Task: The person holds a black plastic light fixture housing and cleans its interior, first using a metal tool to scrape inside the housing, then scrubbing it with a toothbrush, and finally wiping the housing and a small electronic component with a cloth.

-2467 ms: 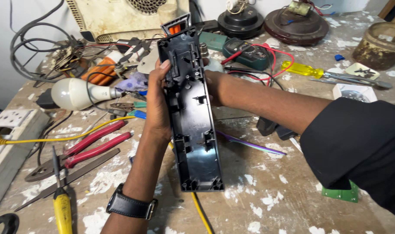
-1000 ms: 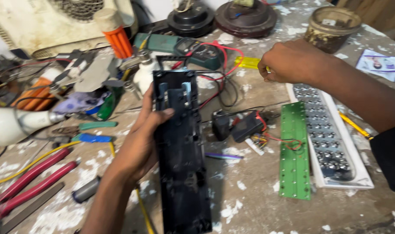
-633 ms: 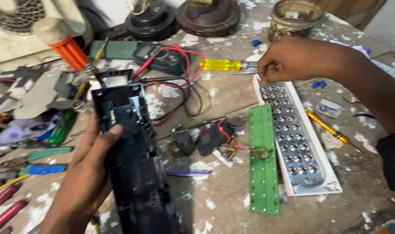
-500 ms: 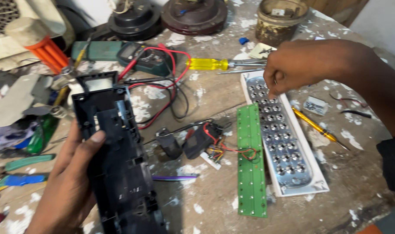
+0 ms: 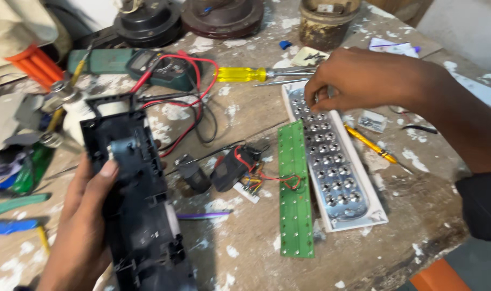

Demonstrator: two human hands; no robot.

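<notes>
My left hand [image 5: 81,226] grips a long black plastic casing [image 5: 137,199] at the lower left, thumb across its upper part. My right hand [image 5: 358,81] reaches over the far end of a white reflector panel [image 5: 337,167] full of small round cups, fingertips pinched down on its top edge. Beside that panel lies a narrow green circuit board [image 5: 295,188]. Red and black wires join the board to small black parts [image 5: 232,167] in the middle of the bench.
A yellow-handled screwdriver [image 5: 256,74] lies beyond the panel, with a dark green multimeter [image 5: 159,67] and red leads to its left. A yellow pen [image 5: 370,144] lies right of the panel. Round dark bases and a rusty tin stand at the back. The bench edge [image 5: 418,258] runs along the lower right.
The view has swung right. My right hand left the black casing, went over to the white reflector panel and now pinches its far end. My left hand keeps hold of the casing.
</notes>
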